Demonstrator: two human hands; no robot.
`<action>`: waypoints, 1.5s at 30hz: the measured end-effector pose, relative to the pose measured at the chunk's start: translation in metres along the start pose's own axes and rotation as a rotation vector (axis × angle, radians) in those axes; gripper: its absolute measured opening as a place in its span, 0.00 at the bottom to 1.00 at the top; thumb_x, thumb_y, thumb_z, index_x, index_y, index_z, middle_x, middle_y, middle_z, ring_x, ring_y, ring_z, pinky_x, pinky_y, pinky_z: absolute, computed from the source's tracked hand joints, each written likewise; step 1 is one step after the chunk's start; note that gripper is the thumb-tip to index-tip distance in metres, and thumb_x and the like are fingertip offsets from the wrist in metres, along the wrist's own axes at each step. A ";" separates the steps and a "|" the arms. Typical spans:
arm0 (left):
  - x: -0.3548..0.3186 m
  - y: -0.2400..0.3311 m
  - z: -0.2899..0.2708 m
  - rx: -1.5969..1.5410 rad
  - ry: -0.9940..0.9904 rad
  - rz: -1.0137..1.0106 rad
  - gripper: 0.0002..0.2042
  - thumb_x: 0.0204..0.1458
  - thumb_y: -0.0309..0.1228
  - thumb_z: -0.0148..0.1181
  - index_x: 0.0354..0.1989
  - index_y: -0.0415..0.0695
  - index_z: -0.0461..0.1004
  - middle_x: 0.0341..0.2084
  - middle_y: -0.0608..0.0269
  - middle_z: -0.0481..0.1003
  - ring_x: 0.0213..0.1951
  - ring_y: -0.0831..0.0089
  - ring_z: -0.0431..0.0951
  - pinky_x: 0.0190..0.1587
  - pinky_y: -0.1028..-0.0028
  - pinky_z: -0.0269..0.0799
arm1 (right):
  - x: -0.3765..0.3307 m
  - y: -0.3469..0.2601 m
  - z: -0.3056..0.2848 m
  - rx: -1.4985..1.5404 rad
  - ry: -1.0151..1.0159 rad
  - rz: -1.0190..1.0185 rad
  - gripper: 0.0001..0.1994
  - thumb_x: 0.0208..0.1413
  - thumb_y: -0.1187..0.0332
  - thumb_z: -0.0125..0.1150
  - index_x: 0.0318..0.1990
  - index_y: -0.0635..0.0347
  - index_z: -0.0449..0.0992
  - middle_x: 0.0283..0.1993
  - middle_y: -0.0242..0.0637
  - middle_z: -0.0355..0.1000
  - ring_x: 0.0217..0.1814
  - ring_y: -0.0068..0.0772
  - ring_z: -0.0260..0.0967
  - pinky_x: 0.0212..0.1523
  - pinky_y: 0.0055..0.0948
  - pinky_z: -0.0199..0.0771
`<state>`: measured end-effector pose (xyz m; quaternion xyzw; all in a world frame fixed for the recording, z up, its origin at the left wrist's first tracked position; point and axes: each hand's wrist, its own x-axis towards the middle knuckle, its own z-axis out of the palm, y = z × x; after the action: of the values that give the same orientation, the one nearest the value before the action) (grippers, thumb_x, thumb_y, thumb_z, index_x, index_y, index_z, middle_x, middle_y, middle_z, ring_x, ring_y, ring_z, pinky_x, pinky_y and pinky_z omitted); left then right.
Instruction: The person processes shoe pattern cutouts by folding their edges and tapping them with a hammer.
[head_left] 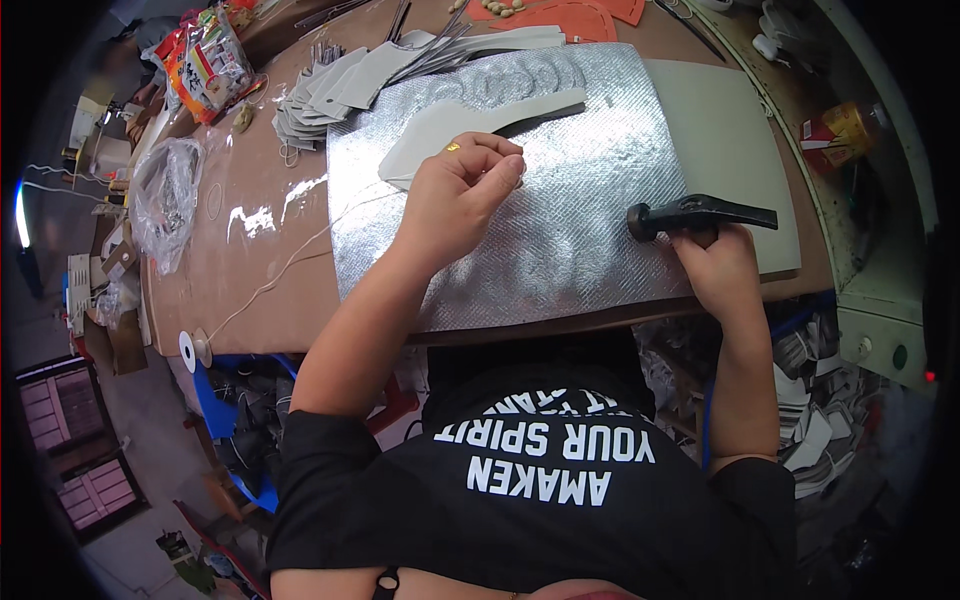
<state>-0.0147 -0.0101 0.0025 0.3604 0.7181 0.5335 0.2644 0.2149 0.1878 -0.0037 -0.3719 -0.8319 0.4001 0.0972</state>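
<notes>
Right grip (718, 268) wrapped round black-headed hammer (705, 212), left grip (458, 195) curled, can't tell if pinching anything, beside off-white paddle-shaped flat piece (425, 135) lying on shiny silver textured sheet (590, 190) atop brown desk (260, 185).

Black hammer (703, 212) crosswise; pale piece (432, 133) on mat (610, 150).

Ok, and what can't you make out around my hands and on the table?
All in the head view:
Hammer: handle mostly hidden by the right hand.
Left hand: its curled fingers hide whether its grip holds anything.
Paddle-shaped white piece: partly covered by the left hand.
Orange sheets: cut off by the top edge.
</notes>
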 end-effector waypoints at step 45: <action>0.106 -0.017 0.042 0.812 0.265 0.446 0.05 0.49 0.29 0.64 0.31 0.42 0.84 0.30 0.56 0.78 0.35 0.55 0.78 0.42 0.61 0.74 | 0.067 -0.065 -0.024 -0.509 0.074 -0.315 0.10 0.57 0.65 0.60 0.41 0.56 0.82 0.34 0.44 0.79 0.38 0.50 0.77 0.40 0.43 0.78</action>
<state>-0.0498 0.0958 -0.0256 0.5086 0.8010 0.2951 -0.1120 0.1429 0.2224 0.0510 -0.2650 -0.9488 0.1449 0.0922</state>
